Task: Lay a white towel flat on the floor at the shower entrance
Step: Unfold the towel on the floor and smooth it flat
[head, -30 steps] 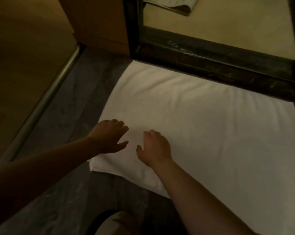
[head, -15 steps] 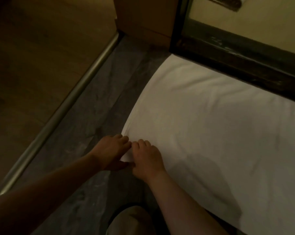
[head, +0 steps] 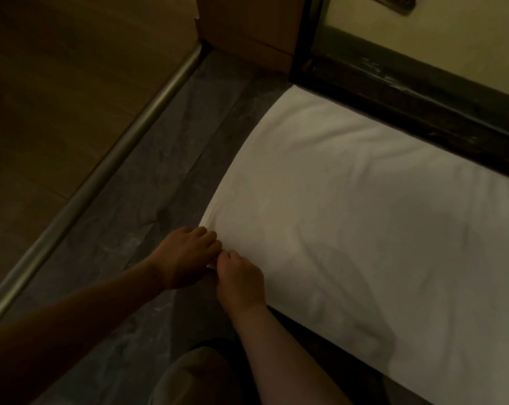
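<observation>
towel (head: 349, 214) corner pinched by left hand (head: 186, 258) and right hand (head: 238, 279) side by side, fingers curled on it, prob to tug it flat toward them.

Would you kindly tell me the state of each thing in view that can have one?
white towel: spread on the dark floor along the shower threshold, lightly wrinkled, near corner held by both hands.
left hand: fingers curled, gripping the towel's near corner.
right hand: fingers curled, pinching the same corner.
</observation>
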The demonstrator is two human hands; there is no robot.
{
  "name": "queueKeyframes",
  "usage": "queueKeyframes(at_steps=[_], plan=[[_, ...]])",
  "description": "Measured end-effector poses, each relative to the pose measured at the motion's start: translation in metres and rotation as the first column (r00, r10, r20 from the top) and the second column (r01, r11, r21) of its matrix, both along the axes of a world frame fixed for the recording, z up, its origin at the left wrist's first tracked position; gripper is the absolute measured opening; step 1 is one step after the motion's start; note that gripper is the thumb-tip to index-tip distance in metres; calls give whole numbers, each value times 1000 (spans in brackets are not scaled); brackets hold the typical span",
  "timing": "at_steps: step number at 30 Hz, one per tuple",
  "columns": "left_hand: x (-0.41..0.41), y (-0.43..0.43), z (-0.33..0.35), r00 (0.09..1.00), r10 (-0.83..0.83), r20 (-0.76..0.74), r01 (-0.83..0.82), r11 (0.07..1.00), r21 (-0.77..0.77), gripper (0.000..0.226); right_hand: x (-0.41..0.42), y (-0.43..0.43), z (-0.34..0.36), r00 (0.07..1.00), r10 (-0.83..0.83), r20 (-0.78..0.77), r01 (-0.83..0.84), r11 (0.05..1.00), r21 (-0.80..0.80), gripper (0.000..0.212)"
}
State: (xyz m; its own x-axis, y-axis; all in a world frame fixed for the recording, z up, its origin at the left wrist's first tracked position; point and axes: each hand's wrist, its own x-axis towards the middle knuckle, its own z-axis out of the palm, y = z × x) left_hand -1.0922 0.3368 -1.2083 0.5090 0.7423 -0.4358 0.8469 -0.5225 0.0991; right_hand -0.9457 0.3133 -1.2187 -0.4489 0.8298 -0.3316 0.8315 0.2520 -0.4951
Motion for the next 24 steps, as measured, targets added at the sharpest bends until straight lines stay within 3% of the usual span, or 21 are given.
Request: queueKeyframes(at_steps=[6, 10, 14, 20, 24], plan=[[-11, 1, 5, 999, -8, 44, 8, 1000, 14, 16, -18, -8, -4, 997, -66, -26, 64, 996, -56, 21], [-19, -4, 1, 999, 43, 30, -42, 998, -51, 22, -25, -7, -6, 997, -65, -50, 61, 994, -93, 20], [-22, -6, -1, 997, 16, 70, -15, 1000, -13, 21, -25, -5, -9, 994, -90, -57, 82, 989, -122, 21], [-15, -2, -6, 996, 13, -88, -23, 994, -109, 20, -25, 1, -13, 994, -86, -73, 67, 972, -224, 21], [-12, 18, 6, 976, 9, -217, -58, 973, -223, 36, -16, 25, 0, 996, 22, -92, -44, 969, -243, 23]])
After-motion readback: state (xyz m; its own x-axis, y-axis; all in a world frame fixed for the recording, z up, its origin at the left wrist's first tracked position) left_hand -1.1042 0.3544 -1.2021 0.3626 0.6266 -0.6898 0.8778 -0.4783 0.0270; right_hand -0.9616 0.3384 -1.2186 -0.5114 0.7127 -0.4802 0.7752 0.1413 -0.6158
